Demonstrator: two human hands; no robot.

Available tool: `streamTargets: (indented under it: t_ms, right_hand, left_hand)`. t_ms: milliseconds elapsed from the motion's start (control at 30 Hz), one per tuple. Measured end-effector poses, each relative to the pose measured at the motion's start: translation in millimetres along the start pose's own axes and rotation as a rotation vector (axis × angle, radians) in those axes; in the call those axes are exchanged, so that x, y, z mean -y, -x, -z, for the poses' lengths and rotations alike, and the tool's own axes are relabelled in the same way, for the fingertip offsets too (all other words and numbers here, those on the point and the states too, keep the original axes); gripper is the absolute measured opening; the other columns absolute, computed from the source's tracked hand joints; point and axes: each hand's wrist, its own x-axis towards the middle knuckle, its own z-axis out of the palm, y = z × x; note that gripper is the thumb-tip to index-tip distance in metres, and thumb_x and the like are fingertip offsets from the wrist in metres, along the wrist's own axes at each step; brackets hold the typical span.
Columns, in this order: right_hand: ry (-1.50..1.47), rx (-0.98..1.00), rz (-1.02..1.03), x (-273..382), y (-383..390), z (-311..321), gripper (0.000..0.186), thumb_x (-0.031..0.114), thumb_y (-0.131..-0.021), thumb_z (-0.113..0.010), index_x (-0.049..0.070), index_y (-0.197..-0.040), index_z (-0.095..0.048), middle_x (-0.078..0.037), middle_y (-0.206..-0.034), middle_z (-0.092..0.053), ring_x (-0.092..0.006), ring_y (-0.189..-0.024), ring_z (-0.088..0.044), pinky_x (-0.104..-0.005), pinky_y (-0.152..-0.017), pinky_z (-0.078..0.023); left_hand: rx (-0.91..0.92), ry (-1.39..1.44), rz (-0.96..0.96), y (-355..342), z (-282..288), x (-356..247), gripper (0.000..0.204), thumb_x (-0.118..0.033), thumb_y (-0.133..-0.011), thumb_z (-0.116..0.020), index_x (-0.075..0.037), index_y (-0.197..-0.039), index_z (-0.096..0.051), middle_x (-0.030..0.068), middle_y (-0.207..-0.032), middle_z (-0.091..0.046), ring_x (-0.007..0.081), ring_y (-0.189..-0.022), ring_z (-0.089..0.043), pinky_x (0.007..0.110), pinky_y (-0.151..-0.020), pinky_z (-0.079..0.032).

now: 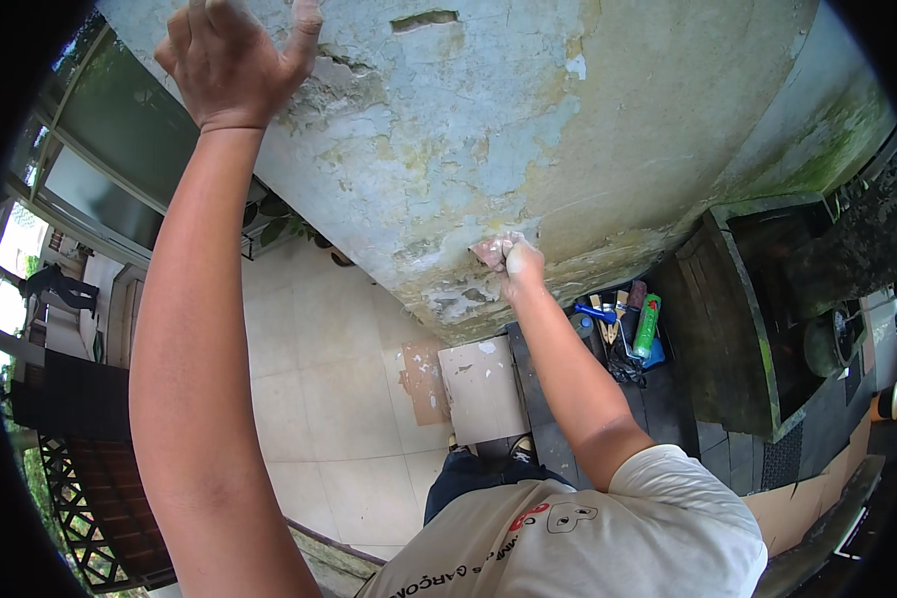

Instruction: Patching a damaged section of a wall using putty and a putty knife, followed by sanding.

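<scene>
My left hand [231, 75] is raised high at the upper left, its fingers apart and resting on the wall near the wall's left edge. The wall [448, 130] has worn pale blue paint, with flaking patches and bare plaster. Lower down, my right hand [524, 263] is closed on a small reddish-brown piece of sandpaper [487, 252] and holds it against the wall. White dust coats the fingers of this hand. Just below the sandpaper is a rough, peeled patch [458, 297]. The fingertips of my left hand are partly cut off by the frame.
At the wall's foot on the right, a dark tray [668, 349] holds brushes, a blue-handled tool and a green tube [648, 326]. A dark stone basin [738, 319] stands farther right. Cardboard sheets [483, 389] with paint flakes lie by my feet. Glass panels [120, 130] are at left.
</scene>
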Motion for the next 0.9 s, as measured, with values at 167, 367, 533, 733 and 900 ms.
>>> streamTargets:
  t_ms: [167, 367, 533, 733, 900]
  right_hand:
    - [-0.010, 0.111, 0.111, 9.3, 14.3, -18.1, 0.020, -0.001, -0.095, -0.036, -0.001, -0.081, -0.050, -0.013, -0.072, -0.055, -0.0189, -0.055, -0.049, -0.0376, -0.071, -0.055]
    - [-0.082, -0.012, 0.011, 3.3, 4.1, -9.3, 0.022, -0.002, -0.095, -0.033, 0.001, -0.079, -0.048, -0.011, -0.071, -0.053, -0.0178, -0.055, -0.047, -0.0381, -0.071, -0.054]
    - [0.113, 0.094, 0.125, 14.3, 31.6, -36.9, 0.020, -0.002, -0.092, -0.035, 0.003, -0.080, -0.050, -0.010, -0.073, -0.056, -0.0171, -0.053, -0.047, -0.0318, -0.060, -0.049]
    - [0.133, 0.031, 0.096, 15.6, 18.2, -33.7, 0.021, 0.001, -0.095, -0.037, 0.003, -0.085, -0.056, -0.009, -0.076, -0.062, -0.0155, -0.059, -0.056, -0.0255, -0.050, -0.040]
    - [0.303, 0.209, 0.471, 71.1, 68.2, -104.6, 0.014, 0.005, -0.092, -0.051, -0.002, -0.087, -0.063, -0.007, -0.075, -0.064, -0.0125, -0.059, -0.058, -0.0296, -0.054, -0.048]
  left_hand:
    - [0.012, 0.006, 0.014, -2.4, 1.5, 1.1, 0.050, -0.037, -0.076, -0.067, -0.008, -0.108, -0.042, 0.0149, -0.098, -0.050, 0.0331, -0.094, -0.048, 0.046, -0.084, -0.034]
    - [0.023, 0.036, 0.027, -1.4, -0.7, -2.3, 0.050, -0.037, -0.076, -0.068, -0.008, -0.108, -0.043, 0.0149, -0.098, -0.051, 0.0333, -0.095, -0.049, 0.046, -0.083, -0.034]
    - [-0.030, 0.000, -0.042, 5.1, -9.4, 21.8, 0.052, -0.047, -0.078, -0.067, -0.013, -0.110, -0.043, 0.0075, -0.101, -0.052, 0.0287, -0.097, -0.050, 0.044, -0.085, -0.033]
    - [-0.032, -0.008, -0.019, -0.5, -7.9, 1.8, 0.051, -0.046, -0.079, -0.067, -0.014, -0.110, -0.043, 0.0077, -0.101, -0.052, 0.0286, -0.097, -0.050, 0.044, -0.085, -0.033]
    - [0.003, 0.052, 0.036, -1.0, 3.2, 3.9, 0.048, -0.035, -0.076, -0.068, -0.009, -0.108, -0.043, 0.0148, -0.098, -0.051, 0.0336, -0.094, -0.050, 0.046, -0.082, -0.034]
